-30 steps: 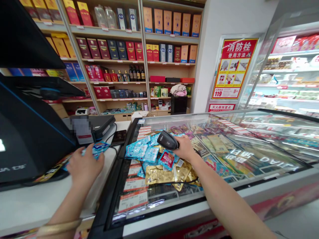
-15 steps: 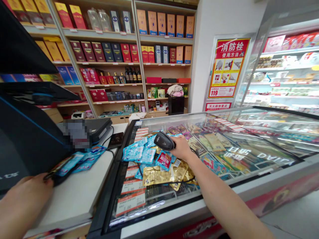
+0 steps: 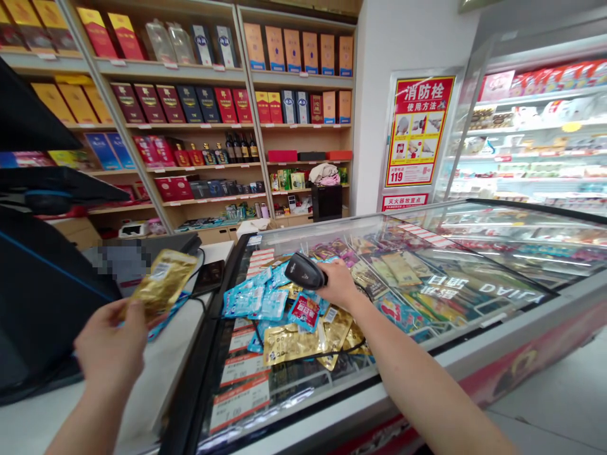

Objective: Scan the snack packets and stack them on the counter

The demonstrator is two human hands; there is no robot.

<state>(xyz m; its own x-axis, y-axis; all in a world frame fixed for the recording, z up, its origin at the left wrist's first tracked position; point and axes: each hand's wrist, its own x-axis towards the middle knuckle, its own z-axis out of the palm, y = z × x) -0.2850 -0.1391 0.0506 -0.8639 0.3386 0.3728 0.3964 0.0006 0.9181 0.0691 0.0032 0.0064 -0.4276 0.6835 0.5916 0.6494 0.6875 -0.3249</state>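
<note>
The left grip (image 3: 111,344) has swung up and inward at eight o'clock, lifting a shiny gold foil packet (image 3: 165,278) above the white counter (image 3: 168,363), pinched between thumb and fingers. The right grip (image 3: 339,287), at five o'clock, wraps a black plastic handheld scanner (image 3: 301,270). Slick foil could slip from so light a pinch; the thin black cord (image 3: 341,351) could snag the heaped light-blue packets (image 3: 243,301). Half a second ago, no gold packet was raised; the scanner remains held.

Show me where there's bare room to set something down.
White counter between the left hand and the freezer's black frame; also freezer glass right of the right forearm. Crowded: around the scanner, blue packets and gold packets overlap.
</note>
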